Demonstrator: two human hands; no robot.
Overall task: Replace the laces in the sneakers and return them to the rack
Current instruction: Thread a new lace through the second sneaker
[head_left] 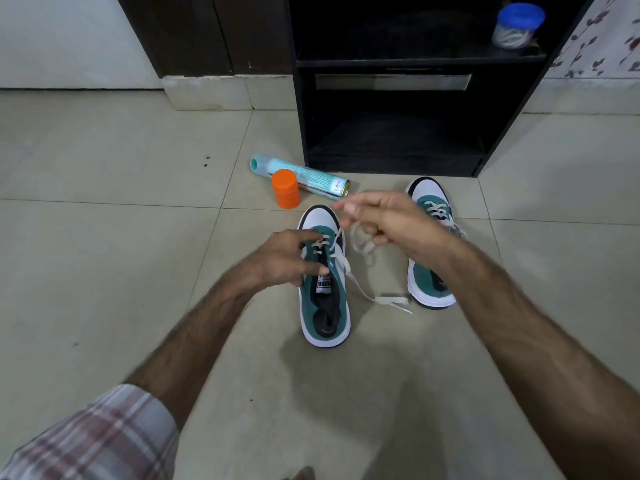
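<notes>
Beside the rack (391,62), spray can (304,176), orange cap (285,188), lidded jar (517,26)

My right hand (384,220) is motion-blurred at the fingertips and covers the middle of the right sneaker (431,282). I can't read the spray can (304,176) label. The jar (517,26) contents are too blurry to name. The rack (391,64) top runs out of frame.

Home entryway: tiled floor (104,237), dark shoe rack (391,133), floral wallpaper (602,39).
</notes>
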